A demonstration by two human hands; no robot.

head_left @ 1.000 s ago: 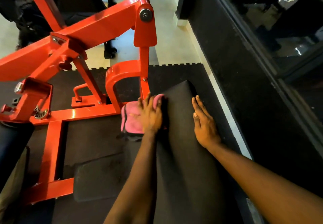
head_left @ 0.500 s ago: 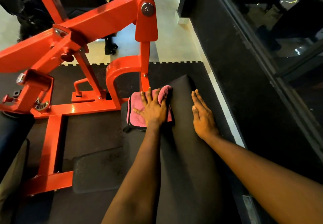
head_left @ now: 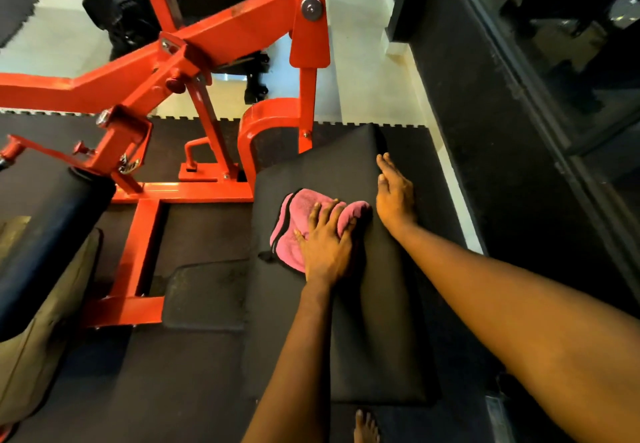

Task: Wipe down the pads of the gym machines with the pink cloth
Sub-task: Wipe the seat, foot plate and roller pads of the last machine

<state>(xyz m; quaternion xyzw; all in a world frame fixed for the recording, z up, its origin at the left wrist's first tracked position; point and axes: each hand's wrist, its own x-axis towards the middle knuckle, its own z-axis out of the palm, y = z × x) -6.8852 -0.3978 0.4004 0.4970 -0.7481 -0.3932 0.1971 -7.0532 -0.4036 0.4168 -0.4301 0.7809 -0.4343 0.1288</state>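
Note:
A long black pad of the red gym machine runs away from me in the middle of the view. The pink cloth lies bunched on the pad's left half. My left hand presses flat on the cloth with fingers spread over it. My right hand rests flat and open on the pad's right edge, just right of the cloth, holding nothing.
A black roller pad sits at the left on the red frame. Dark rubber floor mats lie under the machine. A dark wall and glass panel run along the right. A bare foot shows at the bottom edge.
My left hand has slid the pink cloth from the pad's left edge toward me and rightward, onto the top of the pad. My right hand stays on the right edge.

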